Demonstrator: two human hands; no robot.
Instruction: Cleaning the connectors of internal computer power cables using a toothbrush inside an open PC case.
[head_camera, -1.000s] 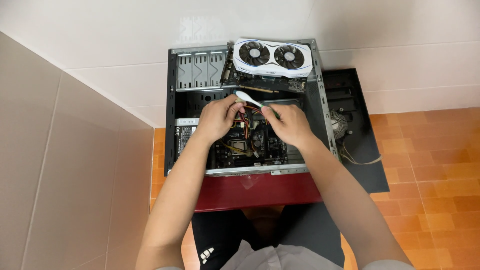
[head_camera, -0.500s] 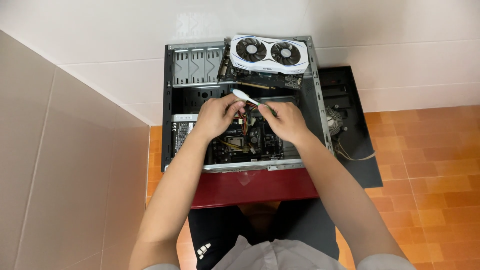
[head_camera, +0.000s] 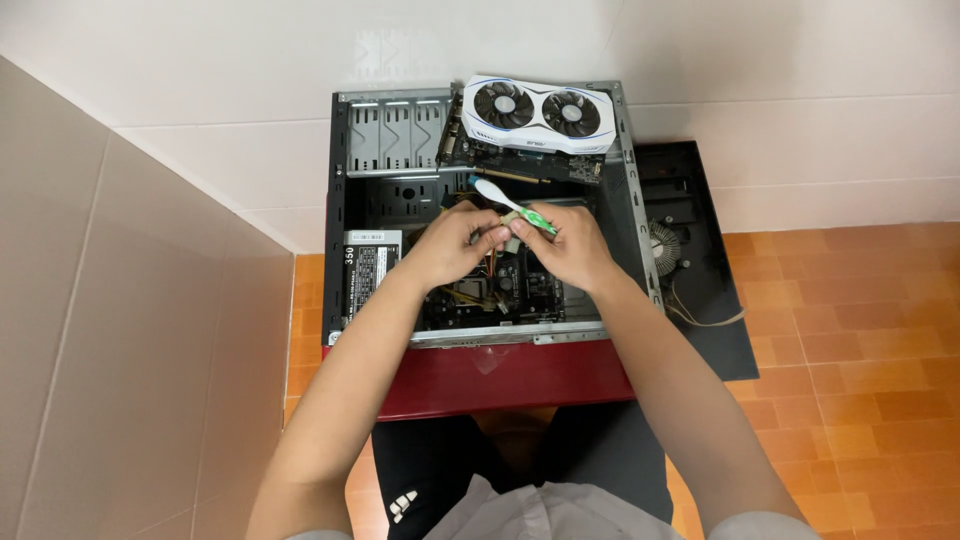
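Toothbrush (head_camera: 512, 208) pinched in your right hand (head_camera: 565, 245), left hand (head_camera: 455, 245) holding a small part; bristles could snag motherboard (head_camera: 500, 290) cables.

White glazed wall tiles (head_camera: 200, 60) fill the top of the view, lit evenly with a soft glare patch. A beige tiled wall (head_camera: 110, 340) runs down the left, meeting them at a corner. The floor (head_camera: 860, 330) is orange-brown square tiles. A dark red stool top (head_camera: 500, 380) sits at centre.
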